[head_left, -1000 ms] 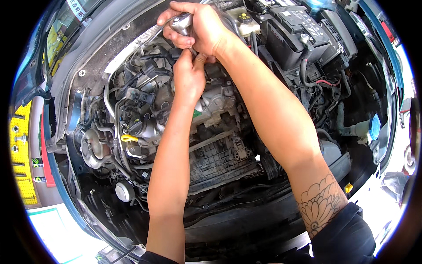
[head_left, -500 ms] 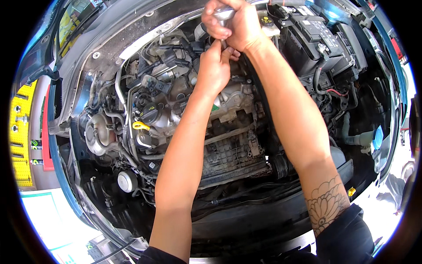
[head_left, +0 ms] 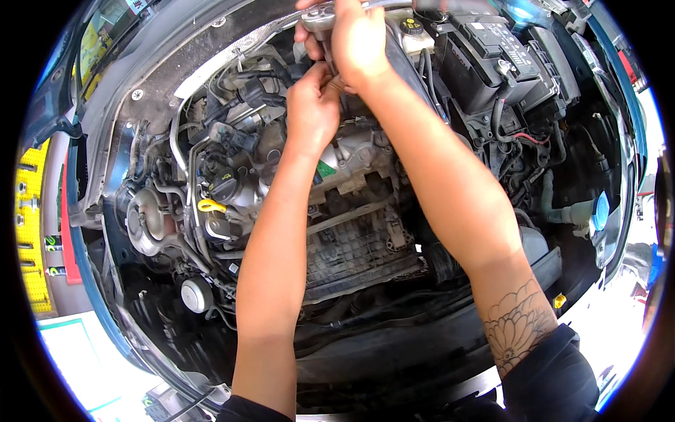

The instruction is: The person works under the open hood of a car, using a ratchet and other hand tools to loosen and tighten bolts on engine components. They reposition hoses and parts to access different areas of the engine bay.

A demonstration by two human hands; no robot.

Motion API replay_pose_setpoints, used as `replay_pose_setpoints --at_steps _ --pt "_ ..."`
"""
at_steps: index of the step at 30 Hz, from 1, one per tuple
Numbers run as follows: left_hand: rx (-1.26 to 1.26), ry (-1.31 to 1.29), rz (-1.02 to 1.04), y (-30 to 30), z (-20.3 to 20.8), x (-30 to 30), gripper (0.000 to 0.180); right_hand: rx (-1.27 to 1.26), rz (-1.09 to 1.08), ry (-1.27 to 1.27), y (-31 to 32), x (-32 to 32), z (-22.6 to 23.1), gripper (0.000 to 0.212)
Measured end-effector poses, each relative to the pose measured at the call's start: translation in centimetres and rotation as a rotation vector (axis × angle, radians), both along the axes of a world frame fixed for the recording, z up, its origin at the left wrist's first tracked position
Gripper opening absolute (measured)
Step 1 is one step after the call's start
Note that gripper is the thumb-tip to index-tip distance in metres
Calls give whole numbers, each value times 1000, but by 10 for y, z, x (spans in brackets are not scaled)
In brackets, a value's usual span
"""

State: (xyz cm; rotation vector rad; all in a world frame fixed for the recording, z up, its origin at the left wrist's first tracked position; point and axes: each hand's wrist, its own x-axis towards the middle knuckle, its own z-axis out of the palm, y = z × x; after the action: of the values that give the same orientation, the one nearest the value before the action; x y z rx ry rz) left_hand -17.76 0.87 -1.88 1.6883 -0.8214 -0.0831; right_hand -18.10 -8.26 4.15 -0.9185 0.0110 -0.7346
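Observation:
A silver ratchet wrench (head_left: 320, 18) stands over the far side of the car engine (head_left: 351, 204), a metal extension bar (head_left: 328, 52) pointing down from its head. My right hand (head_left: 360, 53) is closed on the ratchet, its fingers showing on the head's far left side; the picture's upper edge cuts off part of it. Just below, my left hand (head_left: 311, 105) pinches the lower end of the extension bar. What the bar's tip meets is hidden behind my fingers. A black oil filler cap (head_left: 223, 184) and a yellow dipstick loop (head_left: 211, 205) sit left of my left forearm.
A black battery (head_left: 485, 60) stands right of my right forearm, with a capped reservoir (head_left: 415, 39) beside it. A blue washer-fluid cap (head_left: 599, 211) is farther right. Hoses and a round white-topped canister (head_left: 197, 295) lie left. The front body panel runs beneath both forearms.
Both hands and the ratchet have shifted left. More of the ratchet head and extension bar now shows between my hands. The whole view has also moved slightly.

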Motion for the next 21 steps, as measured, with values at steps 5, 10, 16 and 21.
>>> replay_pose_setpoints --at_steps 5,10,16,21 --pt "-9 77 155 6 -14 3 19 -210 -43 75 20 -6 5 34" --pt "-88 97 -87 -6 -8 1 9 200 659 98 -32 -6 9 48" --pt "-24 63 98 3 -18 7 12 -488 -296 -36 15 -11 5 33" --pt "-151 150 -14 2 -14 2 15 3 603 2 -19 4 5 41"
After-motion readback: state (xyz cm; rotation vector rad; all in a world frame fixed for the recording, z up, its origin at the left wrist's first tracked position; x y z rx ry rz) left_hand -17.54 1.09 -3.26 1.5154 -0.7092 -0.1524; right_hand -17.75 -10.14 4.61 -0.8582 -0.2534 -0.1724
